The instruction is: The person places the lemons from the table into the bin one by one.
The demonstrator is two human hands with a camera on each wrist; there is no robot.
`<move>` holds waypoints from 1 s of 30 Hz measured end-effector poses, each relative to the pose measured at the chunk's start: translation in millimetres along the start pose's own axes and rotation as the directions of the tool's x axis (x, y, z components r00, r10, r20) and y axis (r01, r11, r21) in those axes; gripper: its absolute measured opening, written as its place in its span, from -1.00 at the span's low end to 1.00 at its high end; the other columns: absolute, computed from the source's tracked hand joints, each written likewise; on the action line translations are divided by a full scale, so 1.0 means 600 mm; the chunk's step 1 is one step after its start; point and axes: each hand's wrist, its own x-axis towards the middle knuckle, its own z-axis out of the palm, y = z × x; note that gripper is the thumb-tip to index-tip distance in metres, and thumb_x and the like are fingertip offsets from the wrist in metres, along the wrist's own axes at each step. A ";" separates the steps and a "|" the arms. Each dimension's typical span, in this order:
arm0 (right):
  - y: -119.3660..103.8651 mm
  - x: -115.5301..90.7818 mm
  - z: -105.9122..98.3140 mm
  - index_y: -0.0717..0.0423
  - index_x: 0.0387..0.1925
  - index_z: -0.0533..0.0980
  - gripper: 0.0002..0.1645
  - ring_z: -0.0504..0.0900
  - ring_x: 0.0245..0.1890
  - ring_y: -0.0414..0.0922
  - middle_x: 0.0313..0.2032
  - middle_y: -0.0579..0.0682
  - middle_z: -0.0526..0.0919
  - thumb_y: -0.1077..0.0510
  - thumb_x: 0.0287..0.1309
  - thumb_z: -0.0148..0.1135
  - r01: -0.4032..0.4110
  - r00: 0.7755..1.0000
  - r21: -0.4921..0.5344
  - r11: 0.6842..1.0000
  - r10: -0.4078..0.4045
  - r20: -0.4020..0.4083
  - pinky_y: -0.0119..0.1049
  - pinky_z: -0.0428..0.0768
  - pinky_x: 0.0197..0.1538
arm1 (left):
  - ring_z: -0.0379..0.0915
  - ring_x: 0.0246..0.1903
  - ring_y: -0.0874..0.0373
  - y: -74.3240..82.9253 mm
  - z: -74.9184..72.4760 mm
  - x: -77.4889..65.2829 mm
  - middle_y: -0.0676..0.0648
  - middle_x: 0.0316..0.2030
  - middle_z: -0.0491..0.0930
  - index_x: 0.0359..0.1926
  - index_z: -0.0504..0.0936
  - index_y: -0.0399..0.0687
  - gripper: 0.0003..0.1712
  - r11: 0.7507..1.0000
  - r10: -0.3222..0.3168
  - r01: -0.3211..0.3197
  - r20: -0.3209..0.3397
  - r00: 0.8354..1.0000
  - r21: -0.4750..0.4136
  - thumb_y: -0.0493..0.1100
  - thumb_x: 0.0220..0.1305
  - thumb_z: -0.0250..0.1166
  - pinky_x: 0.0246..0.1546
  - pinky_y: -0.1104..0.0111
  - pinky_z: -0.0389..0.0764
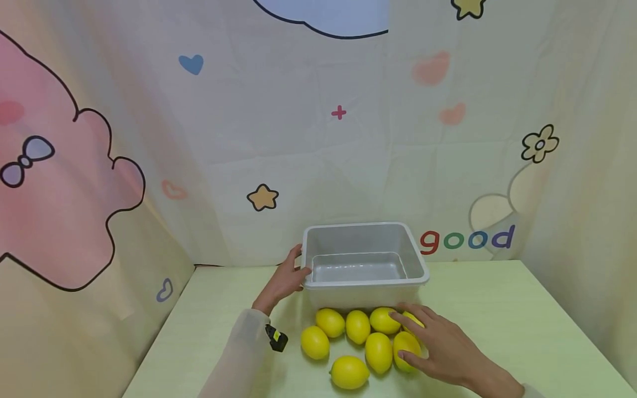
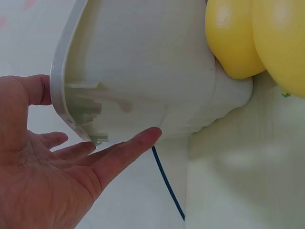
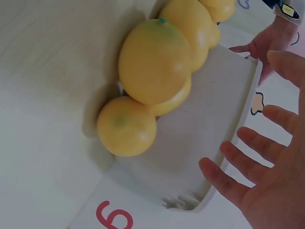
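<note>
A light grey plastic bin (image 1: 365, 296) stands upright at the back of the table, its inside bare. My left hand (image 1: 285, 281) holds the bin's left rim, with the thumb hooked over the edge and the other fingers along the outer side, as the left wrist view shows (image 2: 52, 167). Several yellow lemons (image 1: 349, 372) lie in a loose cluster against and before the bin's front wall. Over the right-hand lemons (image 3: 155, 62) hovers my right hand (image 1: 448, 345), fingers spread, holding nothing; it partly hides a lemon near the bin's right front corner.
The pale green tabletop (image 1: 507, 309) extends to both sides of the bin. Behind it hangs a printed cloth (image 1: 298, 138) with hearts, stars and the word "good". A black band device (image 1: 276, 338) is worn on the left wrist.
</note>
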 end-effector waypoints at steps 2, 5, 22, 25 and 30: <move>0.002 -0.001 0.006 -0.29 0.33 0.39 -0.22 0.57 0.12 -0.02 0.27 -0.03 0.49 -0.23 0.06 0.38 -0.003 0.999 0.015 1.000 0.002 0.033 -0.05 0.68 -0.07 | 0.33 0.32 -0.28 -0.004 0.002 0.003 -0.18 0.52 0.04 0.55 -0.04 0.03 -0.17 0.999 -0.011 0.012 0.011 1.000 -0.038 -0.12 0.36 0.14 -0.18 0.05 0.73; 0.004 -0.002 0.014 -0.24 0.29 0.42 -0.26 0.55 0.15 -0.01 0.25 -0.03 0.50 -0.22 0.06 0.38 -0.010 0.996 0.034 0.999 0.007 0.088 -0.04 0.68 -0.08 | 0.42 0.23 -0.27 -0.009 0.004 0.009 -0.20 0.52 0.05 0.54 -0.02 0.04 -0.18 0.997 -0.022 0.023 0.019 1.000 -0.073 -0.15 0.35 0.13 -0.19 0.05 0.73; 0.017 -0.002 0.048 -0.19 0.18 0.51 -0.40 0.55 0.10 -0.04 0.18 -0.13 0.53 -0.22 0.12 0.34 -0.075 0.963 0.142 0.987 0.034 0.268 -0.01 0.69 -0.06 | 0.43 0.18 -0.34 -0.012 0.006 0.021 -0.26 0.51 0.05 0.56 -0.07 0.03 -0.18 0.989 -0.047 0.051 0.033 0.998 -0.142 -0.09 0.37 0.07 -0.32 -0.01 0.73; 0.018 -0.002 0.055 -0.19 0.17 0.51 -0.41 0.54 0.10 -0.04 0.18 -0.14 0.53 -0.23 0.12 0.33 -0.077 0.959 0.147 0.986 0.033 0.280 -0.01 0.68 -0.02 | 0.41 0.20 -0.35 -0.010 0.006 0.018 -0.26 0.51 0.04 0.56 -0.10 0.01 -0.17 0.987 -0.050 0.055 0.036 0.998 -0.153 -0.09 0.39 0.06 -0.32 -0.04 0.73; 0.019 -0.003 0.062 -0.19 0.13 0.52 -0.44 0.52 0.13 0.02 0.19 -0.04 0.51 -0.22 0.10 0.35 -0.070 0.959 0.151 0.986 0.025 0.281 0.05 0.64 0.05 | 0.40 0.22 -0.36 -0.009 0.007 0.015 -0.26 0.51 0.06 0.56 -0.10 -0.02 -0.18 0.984 -0.049 0.054 0.032 0.998 -0.167 -0.10 0.40 0.05 -0.34 -0.06 0.72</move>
